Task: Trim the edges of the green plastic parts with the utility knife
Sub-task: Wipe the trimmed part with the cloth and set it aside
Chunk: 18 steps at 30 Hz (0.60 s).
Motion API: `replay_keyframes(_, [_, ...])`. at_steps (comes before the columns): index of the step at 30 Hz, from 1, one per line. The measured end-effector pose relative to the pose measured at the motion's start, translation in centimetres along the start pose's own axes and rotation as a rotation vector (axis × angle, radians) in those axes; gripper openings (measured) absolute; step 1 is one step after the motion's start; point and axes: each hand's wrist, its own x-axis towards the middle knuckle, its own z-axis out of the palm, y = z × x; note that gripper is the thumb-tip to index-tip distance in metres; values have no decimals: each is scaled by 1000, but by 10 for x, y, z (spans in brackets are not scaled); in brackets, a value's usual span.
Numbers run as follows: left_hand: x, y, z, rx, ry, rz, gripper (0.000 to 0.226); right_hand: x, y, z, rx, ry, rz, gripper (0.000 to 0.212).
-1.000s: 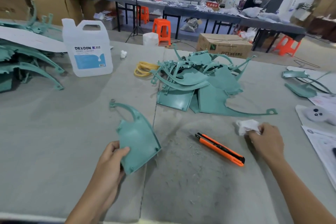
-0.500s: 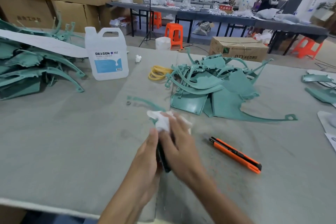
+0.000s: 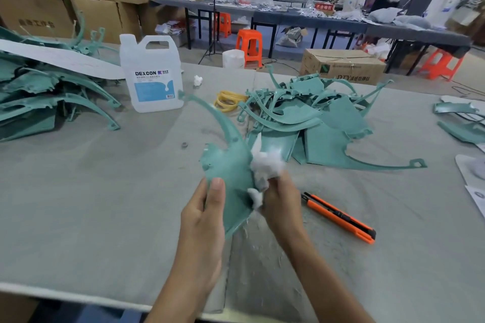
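Where the part (image 3: 231, 173) lay flat on the table (image 3: 105, 191) a second ago, the left hand (image 3: 202, 217) now holds it raised and tilted, thumb clamped on its face; the right hand (image 3: 280, 204), fingers bunched round a white wad (image 3: 265, 162), presses it against the part; the knife (image 3: 338, 217) lies untouched just right, so this looks like wiping, not trimming; beyond, the pile (image 3: 315, 118) waits.

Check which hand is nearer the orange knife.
Right. The right hand, pinching a white wad, is beside the knife; the left hand grips the green part farther off.
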Motion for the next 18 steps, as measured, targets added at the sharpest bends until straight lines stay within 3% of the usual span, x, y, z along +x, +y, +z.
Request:
replay_keyframes(3, [2, 2, -11, 214, 64, 160, 38, 3, -6, -17, 354, -23, 191, 13])
replay_keyframes(6, [9, -1, -19, 431, 181, 213, 29, -8, -17, -27, 632, -136, 420, 38])
replay_keyframes(8, [16, -5, -22, 479, 226, 148, 31, -19, -31, -29, 626, -345, 333, 44])
replay_keyframes(10, [21, -5, -18, 452, 187, 82, 34, -28, -41, -24, 485, -401, 167, 42])
replay_keyframes(12, [17, 2, -10, 226, 44, -92, 37, -35, -42, -14, 340, -389, 10, 32])
replay_keyframes(15, [5, 16, -1, -436, -235, -436, 68, -47, -33, 5, 129, -352, -182, 15])
replay_keyframes(18, [0, 22, -2, -632, -325, -438, 76, -51, -23, 14, -94, -244, -343, 51])
